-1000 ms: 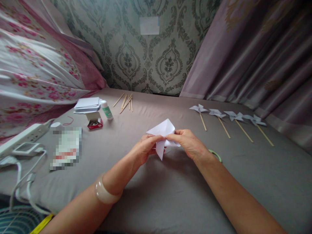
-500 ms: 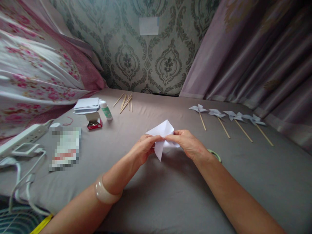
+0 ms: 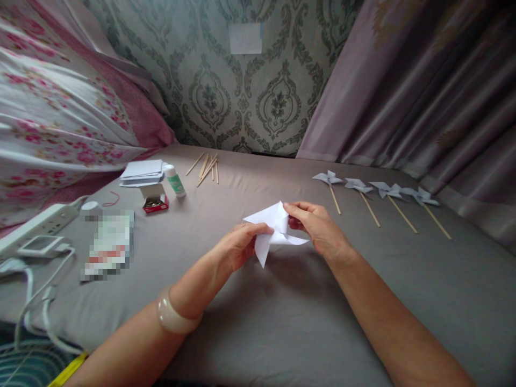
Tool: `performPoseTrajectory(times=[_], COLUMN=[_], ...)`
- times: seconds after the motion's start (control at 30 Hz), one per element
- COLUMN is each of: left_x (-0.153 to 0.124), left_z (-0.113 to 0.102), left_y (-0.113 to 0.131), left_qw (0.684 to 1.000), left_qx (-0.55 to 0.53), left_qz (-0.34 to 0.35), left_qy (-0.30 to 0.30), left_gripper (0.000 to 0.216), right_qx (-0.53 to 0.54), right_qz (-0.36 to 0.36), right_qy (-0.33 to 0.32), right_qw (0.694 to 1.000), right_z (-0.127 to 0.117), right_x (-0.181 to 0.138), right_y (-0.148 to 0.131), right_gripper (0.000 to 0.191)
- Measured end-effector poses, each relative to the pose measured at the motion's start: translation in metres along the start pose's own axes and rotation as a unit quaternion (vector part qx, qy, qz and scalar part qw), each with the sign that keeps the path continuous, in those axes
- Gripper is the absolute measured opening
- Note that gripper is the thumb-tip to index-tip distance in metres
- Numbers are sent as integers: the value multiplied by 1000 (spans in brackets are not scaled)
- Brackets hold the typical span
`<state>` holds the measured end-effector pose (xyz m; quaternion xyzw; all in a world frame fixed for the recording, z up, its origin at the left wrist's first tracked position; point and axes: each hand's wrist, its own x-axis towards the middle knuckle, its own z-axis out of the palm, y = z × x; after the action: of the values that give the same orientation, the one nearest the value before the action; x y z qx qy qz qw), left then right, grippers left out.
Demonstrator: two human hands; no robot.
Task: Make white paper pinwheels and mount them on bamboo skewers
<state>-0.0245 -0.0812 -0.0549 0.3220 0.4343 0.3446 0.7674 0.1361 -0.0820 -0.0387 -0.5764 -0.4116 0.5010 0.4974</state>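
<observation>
A white paper pinwheel (image 3: 276, 221), partly folded, is held above the grey cloth in front of me. My left hand (image 3: 241, 243) is closed on it, the thumb pressing near its centre and the fingers mostly underneath. At the upper right corner of the paper, my right hand (image 3: 316, 226) pinches a blade between thumb and fingers, bending it inward. One blade points down and another sticks out to the right below my right hand.
Several finished pinwheels on sticks (image 3: 387, 189) lie at the right. Loose wooden sticks (image 3: 207, 169), a paper stack (image 3: 142, 173), a glue bottle (image 3: 174, 181) and a red box of small metal pieces (image 3: 155, 203) stand back left. A power strip (image 3: 44, 228) with cables lies far left.
My right hand has moved from the pinwheel's centre up to its upper right corner. A blade now shows sticking out to the right. My left hand keeps its hold.
</observation>
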Motion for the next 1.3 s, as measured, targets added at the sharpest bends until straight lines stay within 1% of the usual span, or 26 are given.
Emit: performPoseTrajectory(times=[0.1, 0.2, 0.33, 0.4, 0.53, 0.67, 0.73, 0.77, 0.9, 0.97, 1.03, 1.1, 1.2, 1.3], left_x=[0, 1, 3, 3, 2, 1, 1, 1, -1, -1, -1, -1, -1, -1], left_z=[-1, -2, -4, -3, -2, -1, -2, -2, -3, -4, -4, -4, -4, -4], left_y=[0, -1, -1, -1, 0, 0, 0, 0, 0, 0, 0, 1, 1, 3], left_qw=[1000, 1000, 999, 999, 999, 998, 999, 999, 998, 997, 996, 994, 995, 996], left_qx=[12, 19, 22, 24, 41, 52, 53, 53, 63, 73, 86, 97, 94, 78], left_qz=[-9, -14, -20, -21, -13, -7, 3, 9, 30, 36, 39, 38, 42, 48], left_qy=[-1, -13, -27, -18, 24, 22, 13, 10, 0, 0, 3, 5, 2, -3], left_gripper=[15, 18, 14, 13, 15, 11, 9, 8, 9, 9, 9, 9, 10, 11], right_qx=[-18, -45, -68, -80, -103, -145, -193, -223, -338, -376, -402, -418, -435, -450], right_qz=[-17, -52, -105, -128, -160, -195, -233, -258, -363, -395, -407, -411, -430, -463], right_qy=[10, 12, 13, 10, 2, 1, -3, -8, -55, -70, -66, -61, -80, -99], right_qw=[1000, 998, 992, 989, 982, 970, 953, 940, 867, 836, 817, 808, 787, 757], right_z=[-1, -3, -4, -3, -3, -4, -6, -7, -13, -14, -15, -14, -13, -12], right_x=[0, 1, 1, 0, -1, -1, -2, -4, -11, -16, -19, -21, -23, -24], right_y=[-2, -3, -4, -4, -5, -5, -6, -8, -16, -19, -21, -21, -20, -21], right_gripper=[29, 25, 23, 22, 20, 19, 17, 16, 11, 12, 12, 11, 11, 11])
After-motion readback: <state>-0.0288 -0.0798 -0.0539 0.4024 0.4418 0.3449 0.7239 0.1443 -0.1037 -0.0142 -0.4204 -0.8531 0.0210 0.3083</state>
